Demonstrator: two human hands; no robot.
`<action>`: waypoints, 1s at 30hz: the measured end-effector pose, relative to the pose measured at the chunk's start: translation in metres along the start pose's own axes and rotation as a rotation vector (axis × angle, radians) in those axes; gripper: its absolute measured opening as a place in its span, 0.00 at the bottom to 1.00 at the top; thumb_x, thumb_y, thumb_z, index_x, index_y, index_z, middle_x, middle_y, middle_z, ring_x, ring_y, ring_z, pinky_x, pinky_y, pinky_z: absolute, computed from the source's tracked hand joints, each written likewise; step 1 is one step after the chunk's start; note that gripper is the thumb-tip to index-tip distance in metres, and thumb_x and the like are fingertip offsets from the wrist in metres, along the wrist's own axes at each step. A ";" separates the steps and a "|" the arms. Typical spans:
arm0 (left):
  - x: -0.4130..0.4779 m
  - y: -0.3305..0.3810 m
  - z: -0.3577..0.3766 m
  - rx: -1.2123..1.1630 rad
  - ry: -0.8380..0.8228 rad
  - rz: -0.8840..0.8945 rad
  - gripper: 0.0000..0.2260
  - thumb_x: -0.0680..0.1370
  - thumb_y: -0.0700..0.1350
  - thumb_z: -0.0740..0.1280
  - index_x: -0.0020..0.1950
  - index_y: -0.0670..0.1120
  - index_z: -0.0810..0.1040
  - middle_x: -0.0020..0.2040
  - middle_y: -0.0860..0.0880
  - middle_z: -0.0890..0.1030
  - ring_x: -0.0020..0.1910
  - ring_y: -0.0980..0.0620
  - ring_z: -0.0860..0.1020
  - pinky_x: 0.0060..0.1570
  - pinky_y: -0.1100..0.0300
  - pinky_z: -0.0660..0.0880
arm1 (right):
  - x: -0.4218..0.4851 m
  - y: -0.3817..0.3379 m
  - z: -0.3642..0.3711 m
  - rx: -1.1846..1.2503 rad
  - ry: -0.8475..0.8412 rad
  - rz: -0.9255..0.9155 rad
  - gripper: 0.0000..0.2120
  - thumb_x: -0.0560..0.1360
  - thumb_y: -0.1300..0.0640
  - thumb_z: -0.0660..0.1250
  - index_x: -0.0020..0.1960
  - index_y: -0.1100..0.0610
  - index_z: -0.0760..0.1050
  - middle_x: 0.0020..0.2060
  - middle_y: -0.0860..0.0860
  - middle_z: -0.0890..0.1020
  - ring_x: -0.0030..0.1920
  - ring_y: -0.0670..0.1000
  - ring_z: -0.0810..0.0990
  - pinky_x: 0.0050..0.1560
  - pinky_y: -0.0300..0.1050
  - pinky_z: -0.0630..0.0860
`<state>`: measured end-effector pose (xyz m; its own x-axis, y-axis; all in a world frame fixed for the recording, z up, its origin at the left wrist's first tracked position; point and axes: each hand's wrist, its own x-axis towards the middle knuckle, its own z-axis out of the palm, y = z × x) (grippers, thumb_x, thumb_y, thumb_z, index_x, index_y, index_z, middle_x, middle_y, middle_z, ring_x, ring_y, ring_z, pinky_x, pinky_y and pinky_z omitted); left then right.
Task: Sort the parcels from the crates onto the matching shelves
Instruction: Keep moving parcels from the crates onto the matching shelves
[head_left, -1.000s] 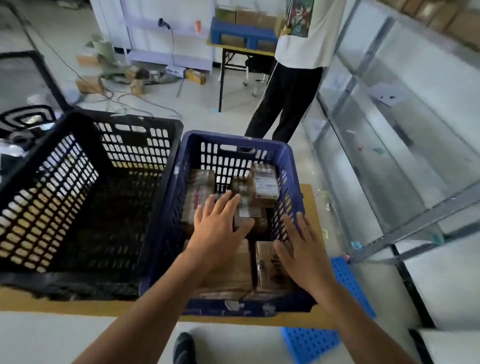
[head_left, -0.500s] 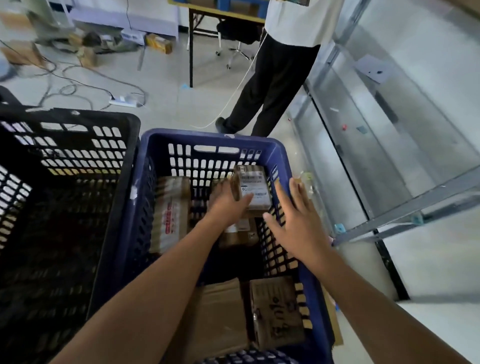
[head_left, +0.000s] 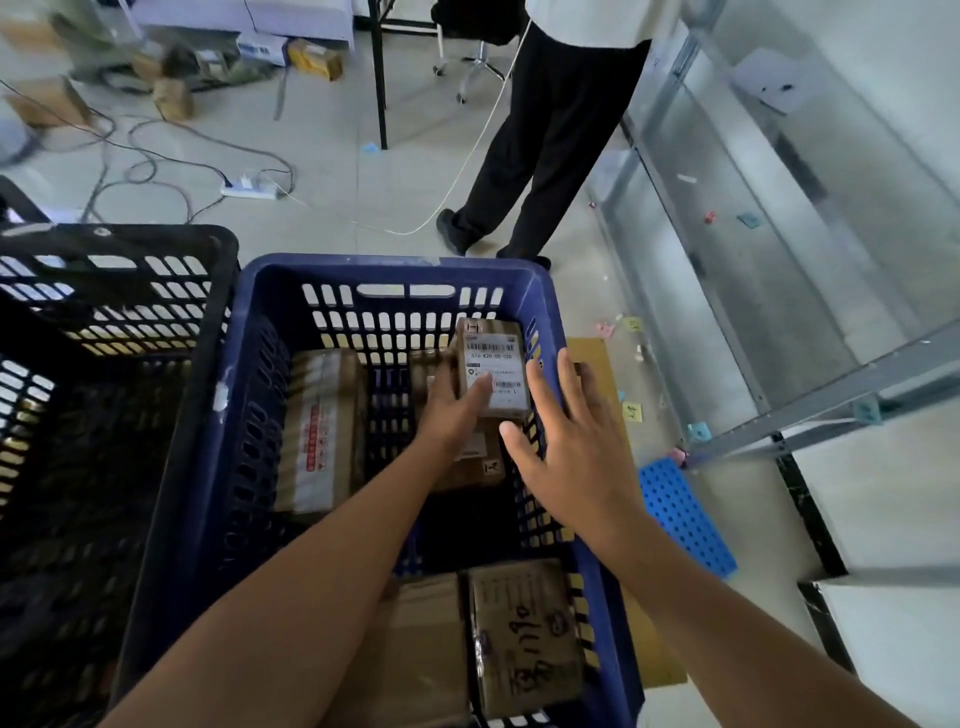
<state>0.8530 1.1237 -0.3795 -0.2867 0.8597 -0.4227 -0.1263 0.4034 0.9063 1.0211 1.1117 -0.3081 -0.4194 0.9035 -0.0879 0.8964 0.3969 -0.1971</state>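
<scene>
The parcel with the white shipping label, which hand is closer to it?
Left. The left hand grips the labelled parcel, thumb on its label; the right hand is open just beside its right edge.

Blue crate (head_left: 260, 415), black crate (head_left: 130, 249)

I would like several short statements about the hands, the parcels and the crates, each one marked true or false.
1. The left hand holds a small parcel with a white label. True.
2. A person in black trousers stands beyond the blue crate. True.
3. The right hand grips a second parcel. False: its fingers are spread and it holds nothing.
4. The blue crate is empty. False: other parcels lie inside it.
5. The small parcel is held above the blue crate. True.
</scene>
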 end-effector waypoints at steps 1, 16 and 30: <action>0.000 0.001 -0.001 0.001 -0.002 -0.004 0.27 0.82 0.55 0.68 0.79 0.54 0.62 0.64 0.51 0.79 0.66 0.44 0.78 0.64 0.45 0.76 | 0.000 0.000 -0.001 0.008 -0.004 0.001 0.37 0.82 0.30 0.46 0.84 0.42 0.36 0.83 0.48 0.34 0.83 0.53 0.35 0.81 0.55 0.41; -0.128 0.039 -0.069 -0.036 -0.198 0.267 0.30 0.85 0.48 0.62 0.84 0.57 0.50 0.70 0.55 0.78 0.65 0.57 0.79 0.66 0.58 0.77 | -0.061 -0.053 -0.037 0.589 0.020 0.209 0.43 0.74 0.24 0.48 0.84 0.42 0.47 0.84 0.45 0.52 0.84 0.47 0.44 0.83 0.60 0.46; -0.287 0.022 -0.129 -0.050 -0.618 0.426 0.30 0.83 0.49 0.62 0.83 0.59 0.53 0.73 0.49 0.73 0.70 0.49 0.76 0.63 0.49 0.78 | -0.255 -0.171 -0.042 1.037 0.446 0.274 0.29 0.83 0.53 0.68 0.80 0.46 0.62 0.65 0.41 0.80 0.62 0.41 0.82 0.55 0.40 0.83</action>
<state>0.8104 0.8458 -0.2369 0.2627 0.9635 0.0507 -0.1710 -0.0052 0.9853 0.9812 0.8204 -0.2106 0.0429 0.9973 0.0599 0.3156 0.0433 -0.9479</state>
